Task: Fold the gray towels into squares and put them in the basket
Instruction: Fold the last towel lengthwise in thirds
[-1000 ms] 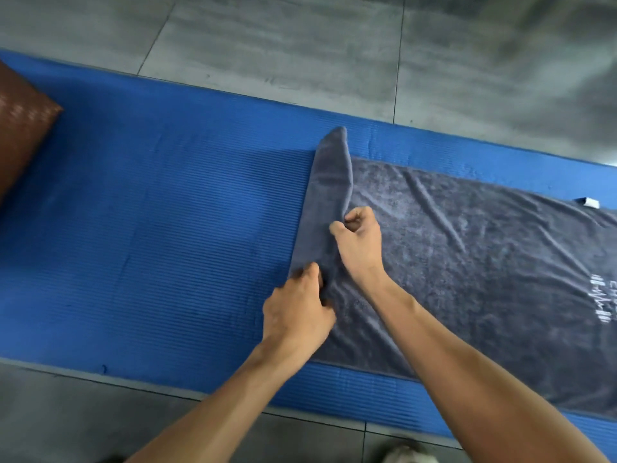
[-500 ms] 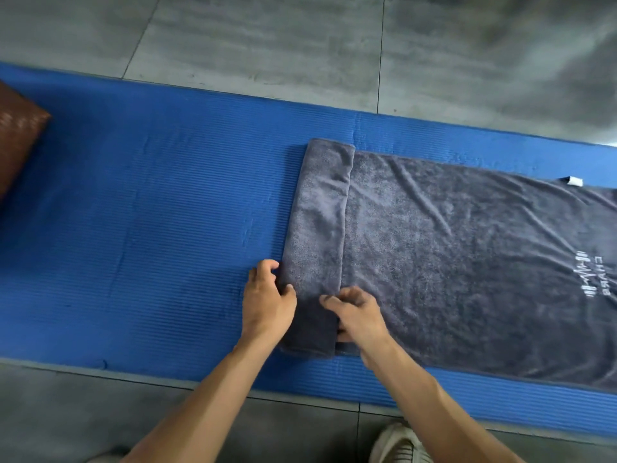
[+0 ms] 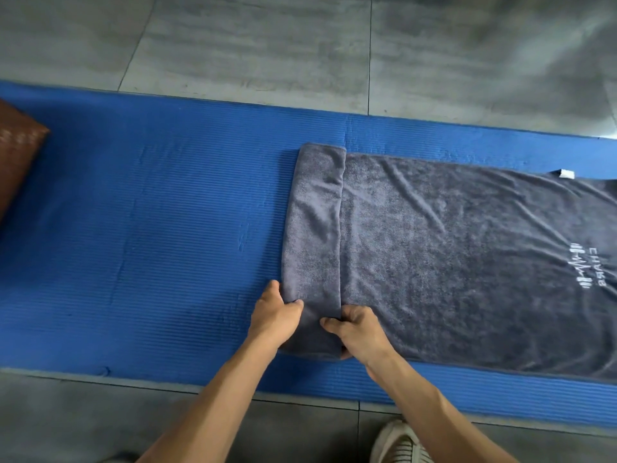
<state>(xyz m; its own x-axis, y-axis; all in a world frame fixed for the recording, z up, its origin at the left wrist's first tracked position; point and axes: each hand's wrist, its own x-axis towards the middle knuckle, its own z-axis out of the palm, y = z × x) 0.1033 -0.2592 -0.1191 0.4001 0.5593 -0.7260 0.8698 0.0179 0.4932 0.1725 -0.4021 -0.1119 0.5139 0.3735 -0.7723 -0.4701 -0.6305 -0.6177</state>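
Now both hands (image 3: 315, 320) grip towel's (image 3: 450, 255) folded near corner.

We see soft, even daylight with no hard glare, only a pale sheen on the gray floor tiles (image 3: 267, 45) toward the top right corner. Shadows are faint: a dim one lies on the blue mat (image 3: 133, 228) under the forearms. Focus is fairly sharp at the centre, while the wide lens bows the mat's edges and the picture softens slightly toward the corners.
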